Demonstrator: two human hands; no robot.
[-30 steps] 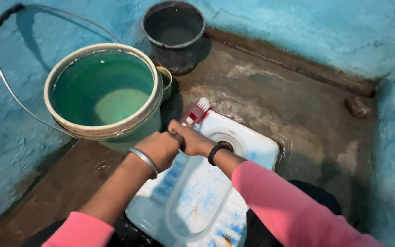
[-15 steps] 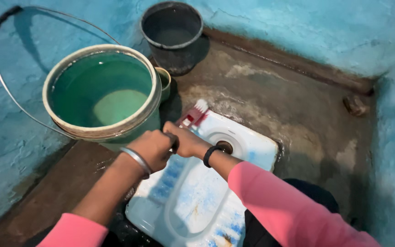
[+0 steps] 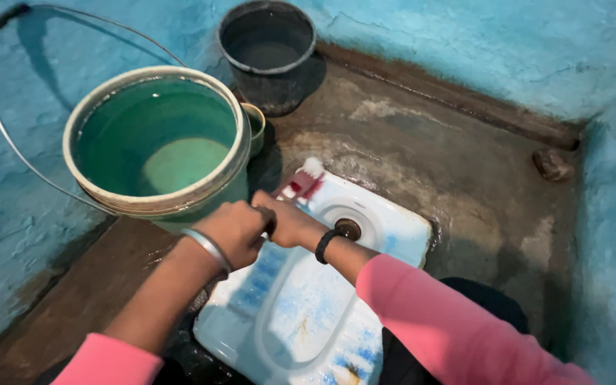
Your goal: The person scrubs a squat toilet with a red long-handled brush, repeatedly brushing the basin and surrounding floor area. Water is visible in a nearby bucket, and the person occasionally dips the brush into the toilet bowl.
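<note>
Two bare hands clasp one long-handled scrubbing brush with a red head and white bristles (image 3: 302,178), whose head rests on the far left corner of the white glazed ceramic squat pan (image 3: 393,235). The left hand (image 3: 233,229), a thin metal bangle at its wrist, is fisted tight around the dark handle end, knuckles up. The right hand (image 3: 286,217), a black band at its wrist, wraps the handle just ahead of it, closed, the two fists touching. Both forearms reach forward from pink sleeves, the left bared nearly to the elbow.

The pan is smooth and wet, streaked with blue and some rusty marks, with a dark round drain hole just beside the right wrist. Around it lies a rough, stained concrete floor (image 3: 465,164), damp and mottled grey-brown, bounded by coarse blue-painted plaster walls (image 3: 507,43).

Left of the pan stands a round green plastic bucket (image 3: 158,142) with a pale rim, full of water, its thin wire bail leaning back against the wall. A small mug (image 3: 254,125) sits tucked against its far side. Beyond it, near the corner, stands a dark grey bucket (image 3: 269,53).
</note>
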